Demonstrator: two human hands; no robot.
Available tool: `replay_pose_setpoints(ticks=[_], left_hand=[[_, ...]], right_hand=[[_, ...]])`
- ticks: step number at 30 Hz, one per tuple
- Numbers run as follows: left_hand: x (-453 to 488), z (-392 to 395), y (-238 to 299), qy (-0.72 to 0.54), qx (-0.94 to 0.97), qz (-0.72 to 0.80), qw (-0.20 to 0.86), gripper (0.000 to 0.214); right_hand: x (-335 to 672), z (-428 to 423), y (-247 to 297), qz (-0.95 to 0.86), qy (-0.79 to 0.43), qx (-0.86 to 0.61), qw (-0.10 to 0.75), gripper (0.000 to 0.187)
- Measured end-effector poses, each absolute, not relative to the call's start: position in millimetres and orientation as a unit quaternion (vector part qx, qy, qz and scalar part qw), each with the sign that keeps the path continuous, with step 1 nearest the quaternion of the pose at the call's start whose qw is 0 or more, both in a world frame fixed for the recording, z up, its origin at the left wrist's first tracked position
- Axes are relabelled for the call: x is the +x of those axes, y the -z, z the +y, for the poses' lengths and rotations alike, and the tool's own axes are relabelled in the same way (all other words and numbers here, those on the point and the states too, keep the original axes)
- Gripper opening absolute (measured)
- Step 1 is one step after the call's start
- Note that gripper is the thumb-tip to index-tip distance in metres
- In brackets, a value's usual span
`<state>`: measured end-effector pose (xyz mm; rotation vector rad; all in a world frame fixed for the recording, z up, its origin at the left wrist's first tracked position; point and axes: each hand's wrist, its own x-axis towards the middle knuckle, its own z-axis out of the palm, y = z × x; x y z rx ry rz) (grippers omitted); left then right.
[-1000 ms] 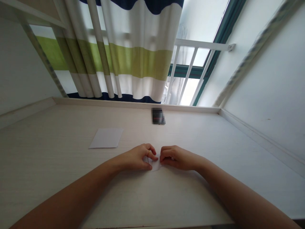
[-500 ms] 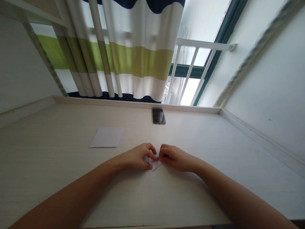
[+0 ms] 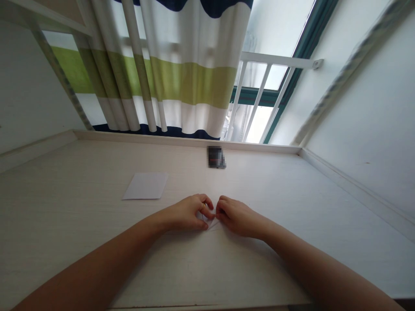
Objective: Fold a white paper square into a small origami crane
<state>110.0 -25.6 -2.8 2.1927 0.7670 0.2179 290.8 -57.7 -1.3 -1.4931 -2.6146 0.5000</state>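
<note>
Here, the left hand [image 3: 191, 213] (half-open) touches paper [image 3: 213, 224]; right hand [image 3: 236, 217] pinches.

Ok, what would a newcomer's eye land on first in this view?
Probably the curtain with its broad green band, hanging beyond the tabletop's far edge. Then the left hand and right hand, close together at a small white paper. A dark, pixelated item stands out near the far edge.

A curtain [image 3: 184, 82] banded white, green and navy hangs at eleven o'clock. At one, daylight fills a green-framed window [image 3: 275, 30] behind a white railing [image 3: 275, 59]. Pale walls [image 3: 372, 129] flank three and nine; a whitish desk [image 3: 253, 276] spreads toward six.
</note>
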Motion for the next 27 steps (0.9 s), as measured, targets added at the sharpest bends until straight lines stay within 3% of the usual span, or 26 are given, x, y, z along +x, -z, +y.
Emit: replay_pose_setpoints(ticks=[12, 27], left_hand=[[121, -30, 14, -0.172, 0.812, 0.374, 0.413, 0.013], [119, -28, 12, -0.147, 0.824, 0.365, 0.408, 0.013]], right_hand=[[292, -60, 1, -0.870, -0.161, -0.463, 0.044, 0.013], [284, -63, -4, -0.854, -0.131, -0.503, 0.002, 0.015]])
